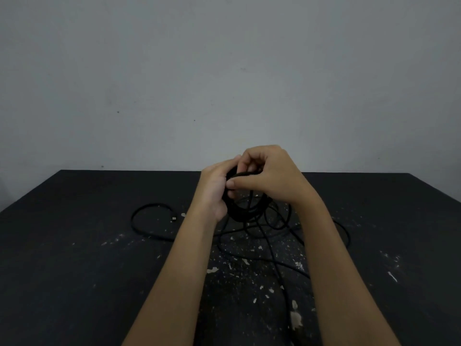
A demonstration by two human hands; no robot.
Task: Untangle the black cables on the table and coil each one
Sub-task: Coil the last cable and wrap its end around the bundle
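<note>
Black cables (275, 217) are mostly a loose tangle on the bench (74, 245), about the middle and a bit toward the far edge.

Head view, which is the only one. Part of the cable is wound into a small coil (238, 212), held up just over the tangle, with strands trailing from it down into the mess. The left hand (214, 193) grips the coil's left side with its fingers curled round the bundle. The right hand (273, 176) is closed on the top of the coil, pinching it between thumb and fingers. So both hands are on the same coil, touching each other.

One loop swings out toward the left edge and ends in a small plug (173, 218) lying on the bench. Another strand runs toward the near edge between the forearms. The bench top is dark with pale chipped spots, and there's a grey wall (224, 71) behind the far edge.
</note>
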